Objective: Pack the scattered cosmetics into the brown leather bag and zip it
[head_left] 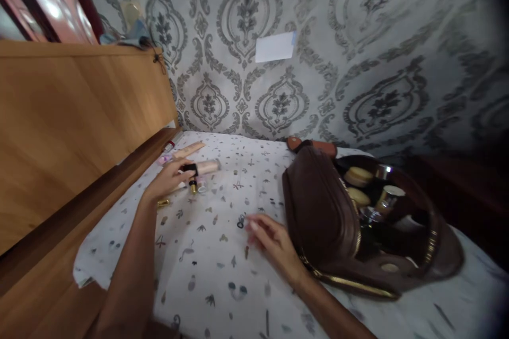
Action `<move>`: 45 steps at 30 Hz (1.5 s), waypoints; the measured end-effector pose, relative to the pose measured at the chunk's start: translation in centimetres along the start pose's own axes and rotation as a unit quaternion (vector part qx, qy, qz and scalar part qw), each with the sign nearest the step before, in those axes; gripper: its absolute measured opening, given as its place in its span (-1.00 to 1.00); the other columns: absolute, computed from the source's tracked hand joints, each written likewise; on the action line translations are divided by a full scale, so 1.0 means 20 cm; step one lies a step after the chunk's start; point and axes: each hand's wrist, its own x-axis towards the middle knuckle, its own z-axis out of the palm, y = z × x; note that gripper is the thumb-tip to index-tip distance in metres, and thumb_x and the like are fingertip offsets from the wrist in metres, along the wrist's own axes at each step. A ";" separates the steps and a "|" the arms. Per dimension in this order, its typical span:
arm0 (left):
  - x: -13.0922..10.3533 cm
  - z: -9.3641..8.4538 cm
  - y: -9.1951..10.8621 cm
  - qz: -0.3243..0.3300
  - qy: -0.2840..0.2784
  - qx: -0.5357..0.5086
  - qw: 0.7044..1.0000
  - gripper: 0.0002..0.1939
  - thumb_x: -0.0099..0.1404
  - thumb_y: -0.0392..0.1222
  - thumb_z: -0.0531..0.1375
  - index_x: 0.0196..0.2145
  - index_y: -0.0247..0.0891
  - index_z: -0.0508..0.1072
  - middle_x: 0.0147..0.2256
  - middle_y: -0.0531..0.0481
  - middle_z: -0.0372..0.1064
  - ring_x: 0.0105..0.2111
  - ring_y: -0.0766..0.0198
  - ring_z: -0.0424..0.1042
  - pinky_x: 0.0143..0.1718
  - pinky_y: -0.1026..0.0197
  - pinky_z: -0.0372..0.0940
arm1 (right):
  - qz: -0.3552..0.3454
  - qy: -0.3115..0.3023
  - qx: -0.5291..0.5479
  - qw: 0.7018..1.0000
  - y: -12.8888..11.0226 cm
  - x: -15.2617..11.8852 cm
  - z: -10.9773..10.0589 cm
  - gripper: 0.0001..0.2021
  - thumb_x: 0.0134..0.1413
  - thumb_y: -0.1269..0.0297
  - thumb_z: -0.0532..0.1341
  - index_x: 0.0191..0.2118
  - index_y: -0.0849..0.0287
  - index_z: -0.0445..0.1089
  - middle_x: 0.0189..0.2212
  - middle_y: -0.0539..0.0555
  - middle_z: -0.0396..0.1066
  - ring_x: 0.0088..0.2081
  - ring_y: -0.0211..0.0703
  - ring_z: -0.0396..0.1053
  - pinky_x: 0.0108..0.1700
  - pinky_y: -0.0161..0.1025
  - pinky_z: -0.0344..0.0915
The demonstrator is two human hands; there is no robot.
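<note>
My left hand [169, 177] has its fingers closed round the black cap of a pale beige cosmetic bottle [209, 167], which lies tilted over the patterned sheet. Close by are a small black-and-gold bottle [193, 187], a small clear pinkish container [202, 187] and a gold tube [163, 203]. Behind that hand rest a beige tube [190, 149], a purple item [163, 159] and a dark red item [168, 145]. My right hand [274, 243] is slightly blurred, fingers stretched out and holding nothing. Its fingertips are beside small dark ring shapes [240, 221], printed or loose, I cannot tell.
Right of my right hand stands an unzipped brown bag [324, 206] with several jars and bottles inside. A brown leather item [324, 148] lies behind it. A wooden bed board [87, 111] borders the left side, and a patterned wall [246, 90] rises at the back.
</note>
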 end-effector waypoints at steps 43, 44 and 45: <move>-0.08 0.44 0.31 0.103 -0.257 -0.313 0.908 -0.64 0.19 -0.02 0.31 -0.12 -0.26 0.48 -0.23 -0.01 0.37 -0.23 0.21 0.37 -0.21 0.23 0.26 | 0.039 0.095 0.266 0.958 -0.04 0.01 0.02 -0.50 -0.08 -0.07 0.39 -0.21 0.10 0.18 -0.60 -0.16 0.33 -0.66 -0.41 0.14 -0.61 -0.44 -0.02; -0.08 0.46 0.32 0.095 -0.243 -0.334 0.906 -0.60 0.17 0.00 0.32 -0.10 -0.26 0.47 -0.24 0.00 0.37 -0.24 0.21 0.37 -0.21 0.23 0.26 | 0.041 0.096 0.278 0.955 -0.05 0.01 0.02 -0.50 -0.09 -0.08 0.40 -0.22 0.11 0.18 -0.60 -0.16 0.34 -0.66 -0.42 0.15 -0.61 -0.45 -0.02; -0.09 0.49 0.32 0.088 -0.230 -0.352 0.903 -0.55 0.14 0.02 0.35 -0.08 -0.26 0.46 -0.24 0.00 0.37 -0.24 0.20 0.38 -0.21 0.23 0.27 | 0.044 0.095 0.290 0.951 -0.05 0.01 0.02 -0.49 -0.10 -0.09 0.40 -0.23 0.11 0.18 -0.60 -0.16 0.34 -0.66 -0.42 0.15 -0.61 -0.45 -0.03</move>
